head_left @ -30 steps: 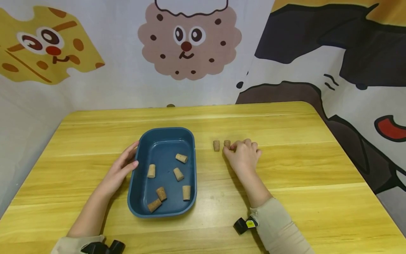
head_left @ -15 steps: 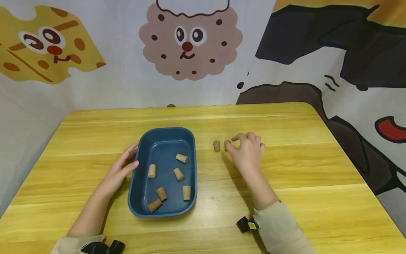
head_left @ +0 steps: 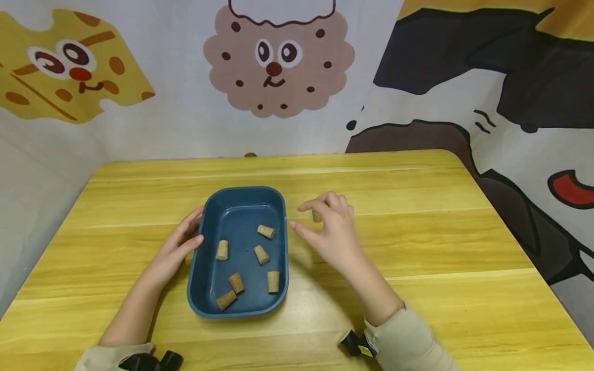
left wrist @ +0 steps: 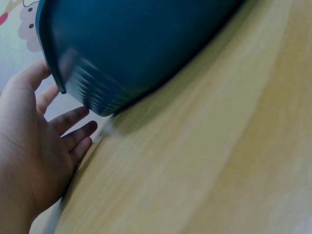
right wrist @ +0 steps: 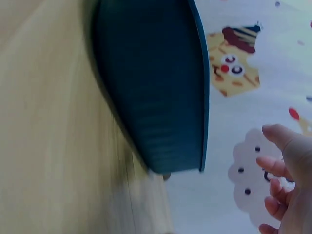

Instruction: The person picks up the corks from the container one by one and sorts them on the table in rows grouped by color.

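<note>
A blue plastic bin (head_left: 284, 247) sits left of the middle of the table with several cork stoppers lying in it, one cork stopper (head_left: 221, 250) near its left wall. My left hand (head_left: 174, 247) rests against the bin's left side, fingers extended along the outside and the thumb at the rim; the left wrist view shows its fingers (left wrist: 73, 122) loosely spread. Just right of the bin, my right hand (head_left: 331, 232) hovers with thumb and index finger apart and nothing visible between them. Behind these fingers, a cork stopper (head_left: 317, 215) on the table is partly hidden.
The wooden table (head_left: 441, 221) ends at a wall cloth (head_left: 176, 129) printed with cartoon food. Black wrist cameras are strapped at both sleeves, the right camera (head_left: 351, 344) close above the tabletop.
My right hand has moved left from the two loose corks toward the bin, its thumb and index finger spreading apart. It now covers where the right-hand cork was. Bin and left hand stay put.
</note>
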`<state>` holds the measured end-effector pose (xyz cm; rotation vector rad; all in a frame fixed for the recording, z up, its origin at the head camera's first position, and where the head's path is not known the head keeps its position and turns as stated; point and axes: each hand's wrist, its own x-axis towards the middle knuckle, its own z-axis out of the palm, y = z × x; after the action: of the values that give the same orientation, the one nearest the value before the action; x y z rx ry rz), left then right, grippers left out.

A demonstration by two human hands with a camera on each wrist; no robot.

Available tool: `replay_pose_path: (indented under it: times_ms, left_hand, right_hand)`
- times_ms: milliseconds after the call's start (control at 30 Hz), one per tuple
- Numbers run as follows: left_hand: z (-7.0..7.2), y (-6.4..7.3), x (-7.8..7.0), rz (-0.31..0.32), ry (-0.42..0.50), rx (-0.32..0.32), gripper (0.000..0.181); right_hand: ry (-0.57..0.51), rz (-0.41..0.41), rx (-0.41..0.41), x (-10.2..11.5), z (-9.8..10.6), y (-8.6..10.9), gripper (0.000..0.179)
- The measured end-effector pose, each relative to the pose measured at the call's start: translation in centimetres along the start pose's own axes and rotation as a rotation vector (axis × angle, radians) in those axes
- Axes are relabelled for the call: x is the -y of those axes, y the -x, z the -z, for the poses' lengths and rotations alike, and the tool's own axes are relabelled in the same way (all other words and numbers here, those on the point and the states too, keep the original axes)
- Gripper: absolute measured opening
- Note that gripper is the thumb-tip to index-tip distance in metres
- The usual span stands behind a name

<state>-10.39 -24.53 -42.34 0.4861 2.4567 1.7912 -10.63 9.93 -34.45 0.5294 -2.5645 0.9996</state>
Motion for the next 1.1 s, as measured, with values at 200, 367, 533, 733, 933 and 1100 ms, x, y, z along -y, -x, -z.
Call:
replay_pose_path:
  times_ms: [200,367,533,733,933,1100]
  left_hand:
    - [0.0,0.0,0.0,0.001,-0.009,0.000,0.058]
    - [0.0,0.1,0.0,0.004,-0.011,0.000,0.058]
    - [0.0,0.1,0.0,-0.007,-0.004,-0.003,0.058]
    - [0.0,0.1,0.0,-0.007,-0.005,-0.005,0.058]
    - [0.0,0.0,-0.1,-0.001,0.003,-0.004,0.057]
    - [0.0,0.0,-0.1,0.002,0.007,0.003,0.057]
  right_hand:
    - [-0.012,0.153,0.091,1.6,-1.0,0.6,0.035]
    - [-0.003,0.258,0.193,2.6,-1.9,0.9,0.039]
    - [0.032,0.347,0.320,3.3,-3.1,1.1,0.043]
    - [0.057,0.427,0.421,4.0,-4.4,1.0,0.043]
    - [0.152,0.485,0.504,4.9,-5.0,0.3,0.045]
    - [0.207,0.484,0.581,5.5,-5.5,-0.2,0.047]
